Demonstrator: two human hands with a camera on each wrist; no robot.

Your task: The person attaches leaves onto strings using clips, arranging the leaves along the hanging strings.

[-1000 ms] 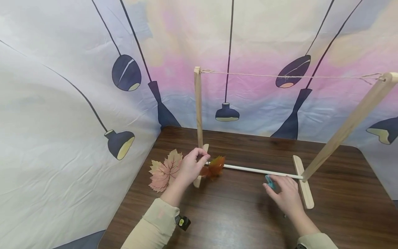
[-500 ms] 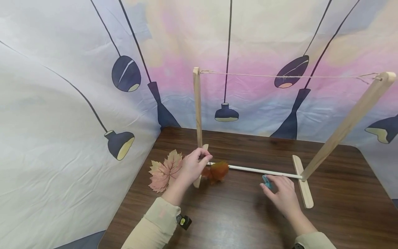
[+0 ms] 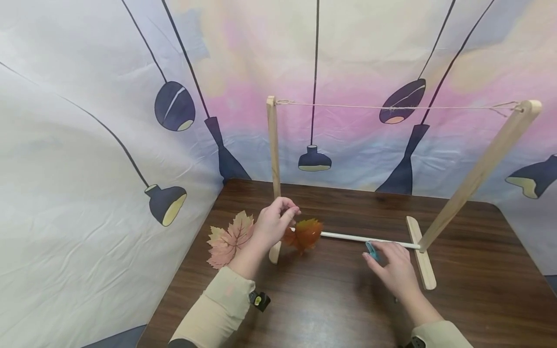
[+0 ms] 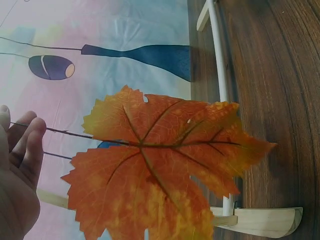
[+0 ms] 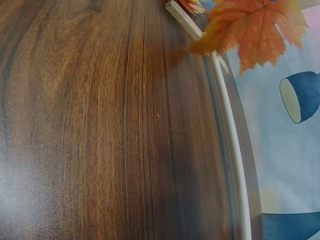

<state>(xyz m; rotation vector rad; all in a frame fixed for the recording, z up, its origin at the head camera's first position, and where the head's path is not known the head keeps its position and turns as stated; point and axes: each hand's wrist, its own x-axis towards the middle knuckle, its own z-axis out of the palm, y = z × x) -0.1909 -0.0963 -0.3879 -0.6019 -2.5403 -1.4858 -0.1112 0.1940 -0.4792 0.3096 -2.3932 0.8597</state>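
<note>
My left hand (image 3: 271, 222) pinches the thin stem (image 4: 70, 133) of an orange artificial maple leaf (image 3: 306, 234). In the left wrist view the leaf (image 4: 150, 175) spreads out wide, its tip pointing away from the fingers (image 4: 34, 145). A small teal clip, like a clothespin (image 3: 372, 250), sits between the thumb and fingers of my right hand (image 3: 393, 268), above the table's right half. My right hand does not show in the right wrist view. Beside my left wrist lies a paler pink-yellow leaf (image 3: 230, 241), partly covered by that hand.
A wooden stand has a left post (image 3: 273, 150) and a leaning-looking right post (image 3: 478, 179). String (image 3: 370, 106) is tied between their tops. Low down, a white rod (image 3: 348, 237) joins the feet (image 3: 426, 270). Behind the brown table (image 3: 322, 299) hangs a printed backdrop (image 3: 357, 58).
My left hand has risen slightly, and the orange leaf with it has swung a little to the right. My right hand, still holding the clip, has shifted slightly left.
</note>
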